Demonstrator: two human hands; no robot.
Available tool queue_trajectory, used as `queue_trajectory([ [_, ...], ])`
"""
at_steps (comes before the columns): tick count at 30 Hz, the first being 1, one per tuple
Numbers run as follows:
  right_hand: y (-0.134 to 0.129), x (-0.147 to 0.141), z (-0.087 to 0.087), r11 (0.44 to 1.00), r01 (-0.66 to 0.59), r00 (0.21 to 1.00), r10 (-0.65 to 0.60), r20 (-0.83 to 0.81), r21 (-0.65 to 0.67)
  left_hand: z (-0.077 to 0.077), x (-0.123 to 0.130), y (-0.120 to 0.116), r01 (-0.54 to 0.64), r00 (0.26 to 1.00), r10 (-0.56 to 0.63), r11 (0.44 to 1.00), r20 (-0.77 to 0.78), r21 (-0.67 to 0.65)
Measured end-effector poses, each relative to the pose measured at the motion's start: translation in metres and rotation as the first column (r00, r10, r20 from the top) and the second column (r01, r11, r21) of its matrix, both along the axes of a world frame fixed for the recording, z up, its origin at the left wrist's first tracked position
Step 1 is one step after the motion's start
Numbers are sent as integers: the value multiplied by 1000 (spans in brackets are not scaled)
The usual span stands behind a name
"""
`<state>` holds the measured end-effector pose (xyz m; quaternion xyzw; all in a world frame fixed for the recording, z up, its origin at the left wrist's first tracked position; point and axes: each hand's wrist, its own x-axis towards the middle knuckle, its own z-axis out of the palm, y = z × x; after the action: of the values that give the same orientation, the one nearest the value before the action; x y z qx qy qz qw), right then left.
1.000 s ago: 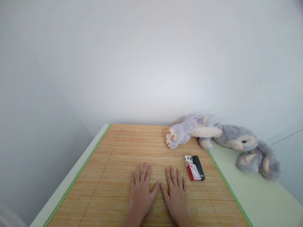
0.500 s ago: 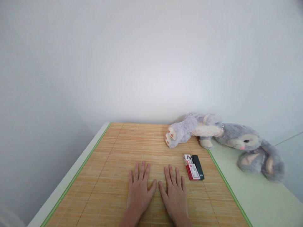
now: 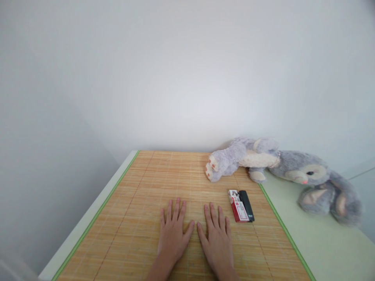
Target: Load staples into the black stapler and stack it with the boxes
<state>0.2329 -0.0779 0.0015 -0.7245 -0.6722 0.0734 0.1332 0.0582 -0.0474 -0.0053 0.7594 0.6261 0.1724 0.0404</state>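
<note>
My left hand (image 3: 172, 238) lies palm down on the bamboo mat (image 3: 140, 226), its fingers spread and nothing in it. Beside it, my right hand (image 3: 217, 242) rests flat on the same mat, fingers also apart and holding nothing. The two thumbs point toward each other with a small gap between them. Just beyond my right hand, to its right, lie a black stapler (image 3: 246, 206) and a small red and white box (image 3: 240, 211) side by side. Another small, mostly white box (image 3: 233, 194) sits against the red one's far end.
A grey plush rabbit (image 3: 258, 159) lies on its side along the back right, feet on the mat and head over the pale green tabletop (image 3: 319, 242). Behind the table stands a white wall (image 3: 187, 78). A green border edges the mat.
The view has shifted very slightly, moving the rabbit, stapler and boxes a little rightward in the picture. Both hands stay in place on the mat.
</note>
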Motion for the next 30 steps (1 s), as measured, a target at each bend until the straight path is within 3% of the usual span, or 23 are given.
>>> queue_trajectory([
  [13,-1,-4,3,1000,13,995,-11,102,-20,-1,-1,-1,-6,996,9,999,-92,33],
  [30,0,-9,2,1000,15,988,-12,154,-20,-1,-5,-1,2,998,1,999,-58,48],
])
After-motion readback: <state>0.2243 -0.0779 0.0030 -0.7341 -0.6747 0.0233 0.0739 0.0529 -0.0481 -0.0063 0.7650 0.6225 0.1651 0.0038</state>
